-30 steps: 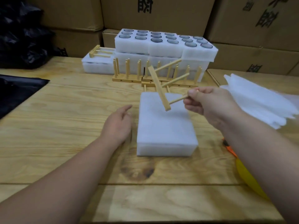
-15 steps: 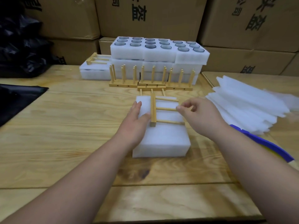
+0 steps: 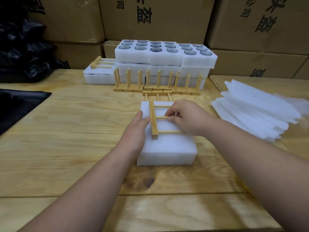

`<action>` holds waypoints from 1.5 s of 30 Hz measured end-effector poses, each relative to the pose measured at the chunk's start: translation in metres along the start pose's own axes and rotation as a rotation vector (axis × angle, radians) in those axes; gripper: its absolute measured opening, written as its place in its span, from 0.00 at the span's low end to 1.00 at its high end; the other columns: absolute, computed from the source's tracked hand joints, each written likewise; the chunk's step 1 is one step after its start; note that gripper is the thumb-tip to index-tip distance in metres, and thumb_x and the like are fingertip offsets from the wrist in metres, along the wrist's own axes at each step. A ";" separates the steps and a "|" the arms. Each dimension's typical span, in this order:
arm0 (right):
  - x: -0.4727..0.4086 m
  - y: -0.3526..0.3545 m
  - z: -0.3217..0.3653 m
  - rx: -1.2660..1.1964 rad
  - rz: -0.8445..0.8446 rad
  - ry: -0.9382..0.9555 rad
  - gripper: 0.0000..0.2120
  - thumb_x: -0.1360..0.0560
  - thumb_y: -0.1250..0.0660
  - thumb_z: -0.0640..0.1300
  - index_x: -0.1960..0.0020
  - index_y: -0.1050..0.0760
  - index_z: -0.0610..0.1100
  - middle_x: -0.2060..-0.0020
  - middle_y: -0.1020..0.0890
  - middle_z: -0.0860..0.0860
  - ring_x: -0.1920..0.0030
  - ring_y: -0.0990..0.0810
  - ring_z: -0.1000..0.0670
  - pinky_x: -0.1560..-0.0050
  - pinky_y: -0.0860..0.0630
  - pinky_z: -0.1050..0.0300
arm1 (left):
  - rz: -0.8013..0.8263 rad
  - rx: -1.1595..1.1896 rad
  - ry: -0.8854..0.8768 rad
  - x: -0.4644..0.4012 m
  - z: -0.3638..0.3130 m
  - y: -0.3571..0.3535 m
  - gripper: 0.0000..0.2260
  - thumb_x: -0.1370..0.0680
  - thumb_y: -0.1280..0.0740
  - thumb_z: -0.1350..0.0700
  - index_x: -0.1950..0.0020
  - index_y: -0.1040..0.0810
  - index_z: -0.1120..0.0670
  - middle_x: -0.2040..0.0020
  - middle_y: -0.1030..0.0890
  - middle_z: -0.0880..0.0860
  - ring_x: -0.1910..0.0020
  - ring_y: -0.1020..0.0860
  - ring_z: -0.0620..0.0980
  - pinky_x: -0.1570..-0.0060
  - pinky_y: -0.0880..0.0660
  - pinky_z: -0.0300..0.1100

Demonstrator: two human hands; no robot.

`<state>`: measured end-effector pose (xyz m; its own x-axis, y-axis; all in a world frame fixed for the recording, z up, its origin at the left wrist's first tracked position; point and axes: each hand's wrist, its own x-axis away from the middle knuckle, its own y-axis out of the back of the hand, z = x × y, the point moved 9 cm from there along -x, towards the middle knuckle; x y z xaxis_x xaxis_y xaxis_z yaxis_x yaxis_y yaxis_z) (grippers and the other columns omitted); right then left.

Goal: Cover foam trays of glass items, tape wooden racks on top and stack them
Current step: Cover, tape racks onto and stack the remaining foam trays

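A wooden rack (image 3: 154, 120) lies flat on its side on top of a covered foam tray (image 3: 167, 148), which sits on the wooden table (image 3: 66, 148) near the middle of the view. The rack's long base bar runs away from the camera along the left part of the tray's top, and its thin dowels reach out to the right across the white foam.

The right hand (image 3: 187, 118) grasps the rack: thumb and forefinger are curled in and pinch the middle dowel, while the rest of the hand covers the dowel ends. The left hand (image 3: 135, 131) is relaxed, fingers straight and together, lying along the tray's left top edge with the fingertips touching the base bar; it clasps nothing.

The tray is a plain white block with its lid sheet on, so what is inside it is hidden.

Behind it, more wooden racks (image 3: 157, 82) stand upright in a row with pegs pointing up, one lying flat just in front of them. Beyond these is a stack of foam trays (image 3: 165, 64); the top ones are uncovered and hold round glass items (image 3: 156, 49) in their holes. To the left a lower covered tray (image 3: 98, 76) carries another rack (image 3: 102, 64) on top. A loose pile of white foam sheets (image 3: 255, 111) lies to the right, and cardboard boxes (image 3: 150, 19) line the wall behind.
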<state>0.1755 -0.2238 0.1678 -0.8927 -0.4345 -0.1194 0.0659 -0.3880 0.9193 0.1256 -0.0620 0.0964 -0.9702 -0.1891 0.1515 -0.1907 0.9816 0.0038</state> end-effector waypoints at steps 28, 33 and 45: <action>0.135 0.126 -0.094 0.026 -0.136 -0.315 0.14 0.31 0.38 0.72 0.50 0.22 0.70 0.54 0.21 0.72 0.54 0.24 0.70 0.59 0.25 0.59 | 0.235 -1.163 -0.513 0.028 -0.051 -0.059 0.22 0.16 0.45 0.42 0.21 0.37 0.38 0.17 0.53 0.45 0.19 0.60 0.46 0.22 0.57 0.45; 0.193 0.126 -0.166 0.101 -0.123 -0.518 0.25 0.36 0.44 0.84 0.46 0.27 0.74 0.49 0.22 0.73 0.53 0.22 0.71 0.64 0.24 0.59 | 0.281 -1.232 -0.529 0.029 -0.049 -0.072 0.22 0.17 0.46 0.39 0.22 0.36 0.38 0.17 0.48 0.46 0.18 0.57 0.49 0.20 0.55 0.49; 0.260 0.054 -0.204 -0.371 -0.044 -0.793 0.21 0.47 0.25 0.66 0.54 0.18 0.64 0.66 0.14 0.55 0.69 0.16 0.58 0.76 0.27 0.69 | 0.119 -0.753 -0.853 0.081 -0.111 -0.082 0.13 0.22 0.36 0.46 0.41 0.17 0.45 0.37 0.21 0.40 0.33 0.29 0.40 0.33 0.33 0.41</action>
<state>0.0373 -0.5234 0.1099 -0.9355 0.2272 0.2706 0.0412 -0.6905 0.7222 0.0796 -0.1547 0.2181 -0.8165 0.2327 -0.5284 -0.2317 0.7062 0.6691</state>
